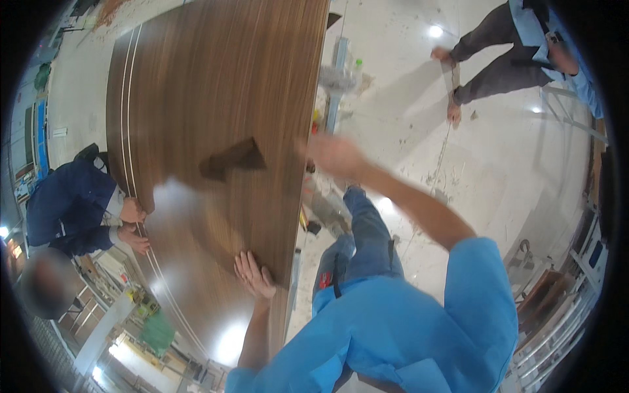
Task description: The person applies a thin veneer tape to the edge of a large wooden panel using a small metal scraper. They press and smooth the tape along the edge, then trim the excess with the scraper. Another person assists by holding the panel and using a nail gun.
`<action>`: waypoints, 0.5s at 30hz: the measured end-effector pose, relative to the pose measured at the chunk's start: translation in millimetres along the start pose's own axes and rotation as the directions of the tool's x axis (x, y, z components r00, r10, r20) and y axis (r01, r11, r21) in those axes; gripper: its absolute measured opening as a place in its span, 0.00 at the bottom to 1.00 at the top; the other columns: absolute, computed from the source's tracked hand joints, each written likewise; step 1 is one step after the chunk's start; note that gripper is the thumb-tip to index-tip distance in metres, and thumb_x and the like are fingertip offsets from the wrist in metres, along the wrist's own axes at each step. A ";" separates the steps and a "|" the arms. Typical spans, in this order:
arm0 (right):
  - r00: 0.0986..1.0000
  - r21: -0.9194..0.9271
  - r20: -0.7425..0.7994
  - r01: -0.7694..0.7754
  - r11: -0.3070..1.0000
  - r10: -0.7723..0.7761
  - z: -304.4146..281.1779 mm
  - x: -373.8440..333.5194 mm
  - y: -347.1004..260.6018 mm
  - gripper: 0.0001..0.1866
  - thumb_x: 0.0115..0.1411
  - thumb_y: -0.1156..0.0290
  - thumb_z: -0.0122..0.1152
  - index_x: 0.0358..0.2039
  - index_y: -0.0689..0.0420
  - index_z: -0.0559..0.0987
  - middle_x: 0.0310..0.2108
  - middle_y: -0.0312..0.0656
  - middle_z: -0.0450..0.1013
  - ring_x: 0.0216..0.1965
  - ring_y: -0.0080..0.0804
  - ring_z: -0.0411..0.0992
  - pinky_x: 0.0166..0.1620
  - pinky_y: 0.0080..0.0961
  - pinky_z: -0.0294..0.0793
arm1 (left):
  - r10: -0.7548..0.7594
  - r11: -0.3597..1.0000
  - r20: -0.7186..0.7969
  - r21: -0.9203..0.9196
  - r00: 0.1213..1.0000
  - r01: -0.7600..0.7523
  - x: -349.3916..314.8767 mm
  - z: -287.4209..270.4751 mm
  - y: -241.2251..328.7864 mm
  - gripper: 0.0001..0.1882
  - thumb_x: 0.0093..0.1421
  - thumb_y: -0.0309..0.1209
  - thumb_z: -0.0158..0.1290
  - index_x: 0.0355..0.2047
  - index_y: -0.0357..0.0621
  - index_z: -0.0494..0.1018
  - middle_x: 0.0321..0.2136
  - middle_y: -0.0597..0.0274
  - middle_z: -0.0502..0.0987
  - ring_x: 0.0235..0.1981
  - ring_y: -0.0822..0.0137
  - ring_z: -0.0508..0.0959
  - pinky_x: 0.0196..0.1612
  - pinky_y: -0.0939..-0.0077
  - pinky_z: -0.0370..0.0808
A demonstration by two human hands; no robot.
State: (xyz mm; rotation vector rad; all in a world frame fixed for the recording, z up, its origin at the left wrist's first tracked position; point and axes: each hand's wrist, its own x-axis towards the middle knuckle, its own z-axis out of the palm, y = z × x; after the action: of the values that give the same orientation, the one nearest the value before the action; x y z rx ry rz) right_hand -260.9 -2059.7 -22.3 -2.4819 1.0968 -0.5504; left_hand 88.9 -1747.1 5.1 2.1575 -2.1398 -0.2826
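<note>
Where the left hand [255,274] rests: open-palmed, fingers slightly spread, holding nothing, flat on the broad, dark-brown wood-grain panel [262,59].
Right hand [334,156]: blurred by the panel's right edge; I cannot tell its grip or contact. A fast swing could knock knuckles there.
Panel: between the person and a co-worker, supports hidden; lopsided pressure could shift it.
Far-edge hands: the co-worker's navy-sleeved hands [133,211] lie at the pale double stripes [135,177]; a sudden slide could pinch them.
Floor: a small yellow-and-black object [303,217] near the blue-trousered legs [367,223] could trip a careless step.

The pale floor [511,170] (scuffed, specked with debris) catches a bright glare [436,31].
</note>
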 end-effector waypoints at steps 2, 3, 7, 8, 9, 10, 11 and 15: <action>0.943 -0.142 -0.031 -0.332 0.932 0.331 -21.3 39.6 57.6 0.19 0.65 0.72 0.55 0.57 0.49 0.77 0.42 0.41 0.81 0.44 0.44 0.79 0.42 0.40 0.81 | -0.050 0.999 0.055 0.015 0.997 0.049 1.4 0.2 3.5 0.33 0.69 0.41 0.43 0.69 0.31 0.63 0.70 0.37 0.62 0.72 0.35 0.56 0.74 0.39 0.49; 0.923 -0.092 -0.243 -0.329 0.940 0.300 -23.0 50.9 71.2 0.19 0.65 0.72 0.55 0.57 0.49 0.77 0.39 0.41 0.80 0.42 0.44 0.79 0.40 0.41 0.81 | -0.064 0.998 0.058 0.002 0.996 0.064 1.2 -0.4 3.7 0.33 0.69 0.41 0.44 0.69 0.32 0.63 0.70 0.38 0.62 0.72 0.35 0.56 0.74 0.39 0.48; 0.913 -0.072 -0.247 -0.352 0.933 0.325 16.6 26.4 18.3 0.20 0.62 0.73 0.56 0.55 0.52 0.78 0.34 0.41 0.78 0.38 0.40 0.79 0.34 0.40 0.80 | -0.090 0.995 0.066 -0.047 0.994 0.093 -0.5 -2.8 -0.1 0.34 0.67 0.40 0.47 0.69 0.35 0.63 0.71 0.42 0.62 0.73 0.38 0.56 0.74 0.41 0.48; 0.942 -0.099 -0.218 -0.281 0.955 0.255 31.9 3.6 -16.4 0.20 0.61 0.73 0.56 0.55 0.54 0.78 0.34 0.41 0.78 0.38 0.39 0.79 0.33 0.38 0.80 | -0.050 0.998 0.034 -0.042 0.998 0.051 0.1 -2.4 -1.4 0.33 0.67 0.39 0.47 0.70 0.36 0.63 0.71 0.42 0.62 0.73 0.39 0.56 0.74 0.41 0.48; 0.961 -0.117 -0.237 -0.177 0.977 0.146 46.7 -22.8 -56.6 0.20 0.61 0.72 0.56 0.55 0.56 0.77 0.35 0.42 0.78 0.38 0.38 0.79 0.32 0.37 0.80 | -0.046 0.998 0.030 -0.036 0.998 0.047 0.8 -2.1 -1.4 0.33 0.67 0.39 0.48 0.70 0.36 0.63 0.71 0.43 0.61 0.74 0.40 0.56 0.74 0.41 0.48; 0.983 -0.112 -0.144 -0.126 0.986 0.110 60.0 -46.5 -99.7 0.21 0.60 0.72 0.57 0.55 0.59 0.76 0.34 0.41 0.76 0.39 0.38 0.78 0.36 0.35 0.81 | -0.034 0.999 0.023 -0.026 0.999 0.034 2.2 -0.6 -0.9 0.33 0.68 0.39 0.48 0.70 0.37 0.64 0.71 0.44 0.61 0.74 0.41 0.56 0.74 0.42 0.48; 0.992 -0.093 -0.121 -0.054 0.994 0.042 68.6 -62.8 -130.8 0.22 0.60 0.72 0.58 0.55 0.62 0.75 0.33 0.40 0.74 0.39 0.38 0.77 0.40 0.34 0.81 | -0.037 0.999 0.015 -0.035 0.999 0.038 2.9 -0.8 0.1 0.32 0.68 0.38 0.48 0.70 0.37 0.64 0.71 0.44 0.62 0.74 0.42 0.56 0.74 0.42 0.49; 1.000 0.009 0.004 -0.030 1.000 0.030 60.6 -69.9 -142.9 0.16 0.62 0.72 0.56 0.50 0.58 0.77 0.36 0.43 0.77 0.42 0.41 0.79 0.37 0.35 0.82 | -0.027 0.993 -0.016 -0.114 1.000 0.025 -7.4 -3.2 -4.0 0.30 0.68 0.33 0.48 0.70 0.37 0.64 0.70 0.45 0.63 0.73 0.42 0.57 0.74 0.42 0.50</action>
State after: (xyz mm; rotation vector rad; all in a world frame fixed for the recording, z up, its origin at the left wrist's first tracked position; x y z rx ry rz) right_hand -187.0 -1906.3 -19.7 -2.4539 1.1264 -0.5405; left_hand 93.4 -1739.9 8.0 2.1183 -2.0347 -0.3765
